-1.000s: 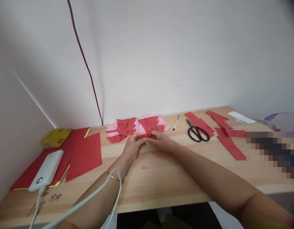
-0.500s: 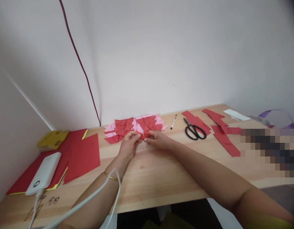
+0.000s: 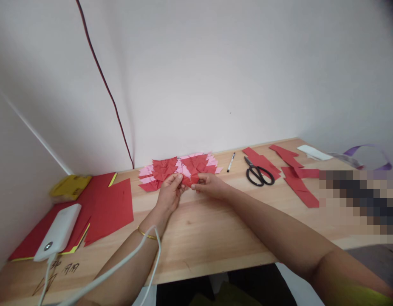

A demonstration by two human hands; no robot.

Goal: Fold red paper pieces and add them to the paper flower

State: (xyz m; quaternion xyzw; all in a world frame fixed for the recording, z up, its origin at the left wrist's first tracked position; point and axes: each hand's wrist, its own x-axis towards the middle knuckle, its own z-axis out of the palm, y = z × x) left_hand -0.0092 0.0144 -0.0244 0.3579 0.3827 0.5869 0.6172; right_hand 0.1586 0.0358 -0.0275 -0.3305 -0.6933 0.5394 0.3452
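Between my two hands is a small folded piece of red paper (image 3: 190,182), raised a little in front of the pile at the back of the table. My left hand (image 3: 171,189) pinches its left side with thumb and fingers. On its right side, my right hand (image 3: 208,185) grips it, thumb toward me. Right behind them lie several folded red paper pieces (image 3: 164,168) and pink paper pieces (image 3: 146,172), heaped against the wall. My fingers cover part of the held piece, so its exact fold cannot be made out.
Right of the pile are a pen (image 3: 231,162), black-handled scissors (image 3: 259,173) and red paper strips (image 3: 300,191). At left, a white power bank (image 3: 60,229) lies on red paper sheets (image 3: 111,206), near a yellow packet (image 3: 70,188). Its white cable (image 3: 120,267) crosses my left forearm.
My left thumb and fingers have shifted slightly up and left on the red paper, showing more of it. My right hand keeps nearly the same hold.
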